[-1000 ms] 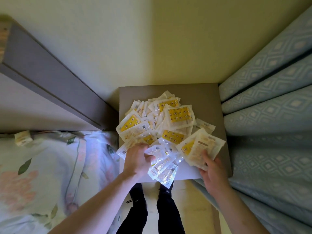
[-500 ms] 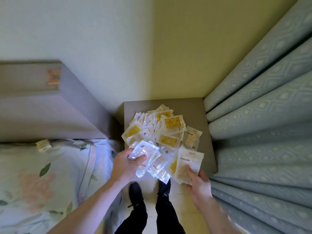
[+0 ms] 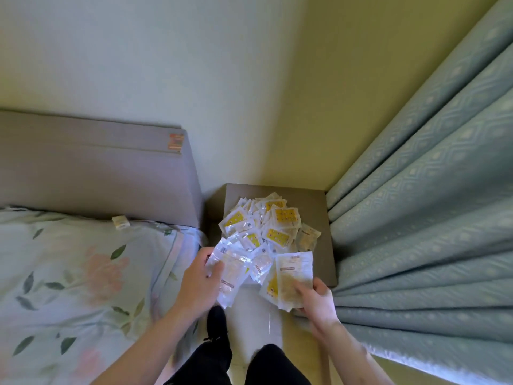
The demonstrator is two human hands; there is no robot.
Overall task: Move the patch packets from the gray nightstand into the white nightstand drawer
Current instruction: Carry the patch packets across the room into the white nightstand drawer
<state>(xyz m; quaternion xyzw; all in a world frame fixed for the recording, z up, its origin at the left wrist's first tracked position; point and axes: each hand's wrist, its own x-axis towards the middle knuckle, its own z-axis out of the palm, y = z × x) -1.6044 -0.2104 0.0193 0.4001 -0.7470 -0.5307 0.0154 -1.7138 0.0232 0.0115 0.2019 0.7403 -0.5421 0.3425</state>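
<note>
A heap of patch packets point(image 3: 266, 226), clear wrappers with yellow or pale pads, lies on the gray nightstand point(image 3: 313, 202) in the corner. My left hand point(image 3: 198, 284) grips a bunch of clear packets point(image 3: 233, 270) lifted off the front of the heap. My right hand point(image 3: 316, 300) grips another small stack of packets point(image 3: 293, 276), held over the nightstand's front edge. The white nightstand drawer is not in view.
A bed with a floral cover point(image 3: 69, 279) and a gray headboard point(image 3: 97, 168) stands at the left. Blue-green patterned curtains point(image 3: 422, 207) hang along the right. My legs and a black shoe point(image 3: 218, 320) are on the floor below the hands.
Both hands have lifted their bunches of packets off the heap and drawn them back toward me. The camera has pulled back and up, so the nightstand looks smaller.
</note>
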